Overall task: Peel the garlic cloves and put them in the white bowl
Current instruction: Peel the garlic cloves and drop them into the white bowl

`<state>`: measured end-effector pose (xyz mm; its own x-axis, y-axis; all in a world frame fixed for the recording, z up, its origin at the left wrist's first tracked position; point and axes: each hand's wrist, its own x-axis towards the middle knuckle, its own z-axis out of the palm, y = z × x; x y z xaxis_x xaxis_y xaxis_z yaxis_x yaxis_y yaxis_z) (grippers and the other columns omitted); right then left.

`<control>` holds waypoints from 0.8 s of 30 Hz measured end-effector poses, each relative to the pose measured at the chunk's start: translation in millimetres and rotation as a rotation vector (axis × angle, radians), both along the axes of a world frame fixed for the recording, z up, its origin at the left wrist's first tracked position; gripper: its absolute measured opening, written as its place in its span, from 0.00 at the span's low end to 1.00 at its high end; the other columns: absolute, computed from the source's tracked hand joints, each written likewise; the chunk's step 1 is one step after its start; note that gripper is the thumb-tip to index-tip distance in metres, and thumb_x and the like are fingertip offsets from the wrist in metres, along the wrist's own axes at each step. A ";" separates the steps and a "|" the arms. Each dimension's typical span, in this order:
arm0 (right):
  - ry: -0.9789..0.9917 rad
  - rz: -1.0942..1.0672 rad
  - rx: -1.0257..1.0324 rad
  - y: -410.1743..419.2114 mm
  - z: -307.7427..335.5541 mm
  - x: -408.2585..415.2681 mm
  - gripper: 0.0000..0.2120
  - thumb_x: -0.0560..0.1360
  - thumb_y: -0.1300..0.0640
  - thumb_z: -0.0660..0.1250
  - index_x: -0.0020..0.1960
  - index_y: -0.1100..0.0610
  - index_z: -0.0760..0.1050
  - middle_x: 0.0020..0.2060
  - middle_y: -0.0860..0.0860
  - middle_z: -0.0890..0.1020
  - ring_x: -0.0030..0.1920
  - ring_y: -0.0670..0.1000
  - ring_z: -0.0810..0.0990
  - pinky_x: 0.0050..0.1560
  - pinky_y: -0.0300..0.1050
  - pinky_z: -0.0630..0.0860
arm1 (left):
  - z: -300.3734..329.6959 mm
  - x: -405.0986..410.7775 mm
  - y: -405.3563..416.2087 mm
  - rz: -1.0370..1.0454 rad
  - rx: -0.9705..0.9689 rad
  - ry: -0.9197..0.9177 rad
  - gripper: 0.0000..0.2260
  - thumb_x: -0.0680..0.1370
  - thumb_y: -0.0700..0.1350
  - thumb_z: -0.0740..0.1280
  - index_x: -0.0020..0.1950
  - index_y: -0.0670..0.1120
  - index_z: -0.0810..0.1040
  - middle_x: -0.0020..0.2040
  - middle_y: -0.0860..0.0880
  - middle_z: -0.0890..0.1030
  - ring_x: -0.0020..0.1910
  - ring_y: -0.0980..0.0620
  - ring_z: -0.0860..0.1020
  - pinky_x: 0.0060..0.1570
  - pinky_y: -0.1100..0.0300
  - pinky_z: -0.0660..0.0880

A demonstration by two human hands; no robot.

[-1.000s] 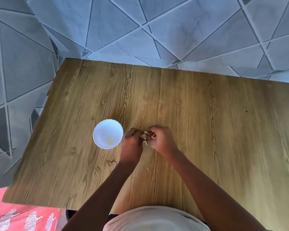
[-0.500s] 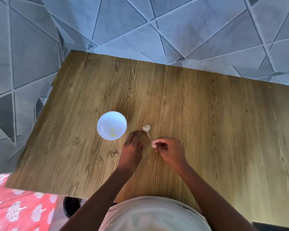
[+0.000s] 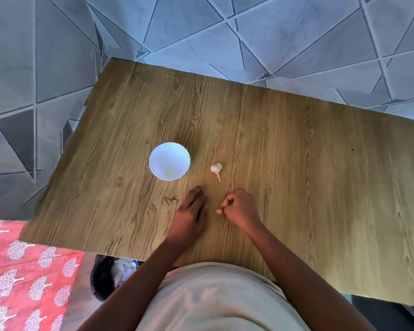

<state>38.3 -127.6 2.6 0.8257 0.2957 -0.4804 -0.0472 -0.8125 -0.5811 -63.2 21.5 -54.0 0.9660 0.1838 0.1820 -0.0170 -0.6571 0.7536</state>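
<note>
A small white bowl [image 3: 158, 156] stands on the wooden table [image 3: 296, 163] left of centre, with two yellowish peeled cloves [image 3: 169, 172] in it. To its right the remaining garlic bulb [image 3: 216, 167] lies alone on the wood, stem pointing toward me. My left hand [image 3: 191, 212] rests flat on the table below the bowl, fingers straight and holding nothing. My right hand [image 3: 240, 207] is beside it with curled fingers that pinch a small pale garlic clove [image 3: 218, 211], mostly hidden by the fingers. Both hands are nearer to me than the bulb and apart from it.
A black bin [image 3: 105, 280] with pale peels in it sits on the floor under the table's near edge. A red patterned cloth [image 3: 22, 271] lies at the lower left. Grey tiled floor surrounds the table's far and left edges.
Both hands held the garlic together beside the bowl. They have since let the bulb lie on the table and drawn back toward me, and the right hand keeps a small piece.
</note>
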 end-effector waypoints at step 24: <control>0.151 -0.163 -0.178 40.4 21.9 25.8 0.12 0.78 0.66 0.70 0.49 0.57 0.67 0.39 0.56 0.82 0.30 0.50 0.85 0.32 0.44 0.83 | 4.1 1.1 1.4 0.009 -0.013 -0.007 0.12 0.79 0.34 0.70 0.62 0.36 0.81 0.72 0.41 0.74 0.68 0.48 0.76 0.68 0.66 0.70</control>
